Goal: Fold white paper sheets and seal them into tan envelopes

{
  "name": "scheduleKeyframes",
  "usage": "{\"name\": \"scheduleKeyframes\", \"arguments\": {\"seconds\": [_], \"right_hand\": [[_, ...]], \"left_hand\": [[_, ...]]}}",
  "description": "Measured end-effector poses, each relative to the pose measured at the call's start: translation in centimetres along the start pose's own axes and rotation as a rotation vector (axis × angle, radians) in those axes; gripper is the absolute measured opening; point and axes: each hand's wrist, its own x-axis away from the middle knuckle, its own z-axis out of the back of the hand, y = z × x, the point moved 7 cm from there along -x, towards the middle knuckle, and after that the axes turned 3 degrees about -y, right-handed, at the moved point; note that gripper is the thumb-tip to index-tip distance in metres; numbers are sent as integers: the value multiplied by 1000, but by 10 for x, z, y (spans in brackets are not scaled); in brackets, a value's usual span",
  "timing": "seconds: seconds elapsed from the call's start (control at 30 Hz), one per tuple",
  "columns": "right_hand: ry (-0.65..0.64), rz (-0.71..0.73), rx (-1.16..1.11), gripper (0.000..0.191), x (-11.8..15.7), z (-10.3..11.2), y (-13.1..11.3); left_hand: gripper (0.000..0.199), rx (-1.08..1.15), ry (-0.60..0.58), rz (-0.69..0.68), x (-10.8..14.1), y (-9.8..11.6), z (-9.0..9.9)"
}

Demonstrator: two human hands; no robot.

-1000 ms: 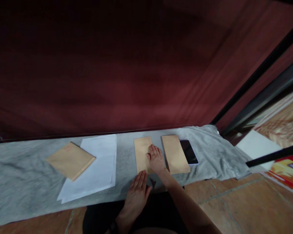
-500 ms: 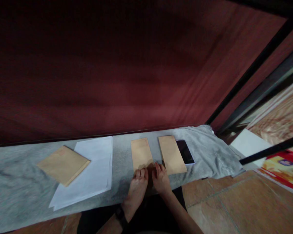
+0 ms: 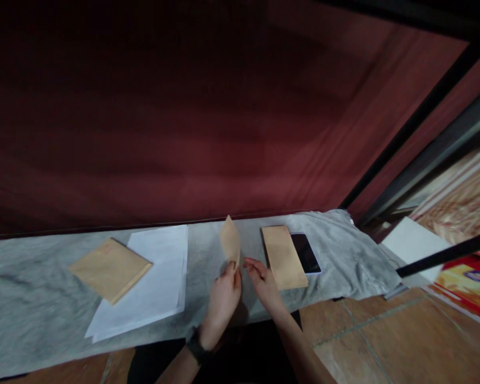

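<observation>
A brown envelope (image 3: 230, 239) is lifted off the grey cloth and tilted nearly edge-on, its lower end pinched in my left hand (image 3: 225, 294). My right hand (image 3: 264, 285) is just right of it, fingers partly spread, with nothing visible in them. Close by on the right lies a stack of brown envelopes (image 3: 285, 258), partly over a dark-screened phone (image 3: 306, 253). More brown envelopes (image 3: 110, 269) rest at an angle on white paper sheets (image 3: 152, 280) at the left.
Grey cloth (image 3: 204, 256) covers the long, narrow surface, with a dark red wall (image 3: 224, 160) behind it. Dark bars cross the right side. A white panel (image 3: 414, 245) and a red and yellow package (image 3: 470, 282) are at the far right, above the tiled floor (image 3: 368, 336).
The middle envelope has been raised from the cloth and turned on edge in my left hand. My right hand has come off it. The view has shifted slightly.
</observation>
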Motion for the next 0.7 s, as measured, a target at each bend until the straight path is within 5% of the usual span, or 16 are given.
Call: {"name": "scheduleKeyframes", "arguments": {"seconds": [0.1, 0.23, 0.33, 0.47, 0.7], "right_hand": [[10, 55, -8, 34, 3, 1, -14], [0, 130, 184, 34, 15, -6, -10], [-20, 234, 336, 38, 31, -16, 2], [-89, 341, 472, 42, 53, -28, 16], [-186, 420, 707, 47, 66, -29, 22]], "left_hand": [[29, 634, 203, 198, -2, -23, 25], [25, 1204, 321, 483, 13, -60, 5], [13, 1341, 307, 696, 31, -80, -28], [14, 1413, 261, 732, 44, -86, -52], [30, 1322, -130, 719, 72, -81, -68]]}}
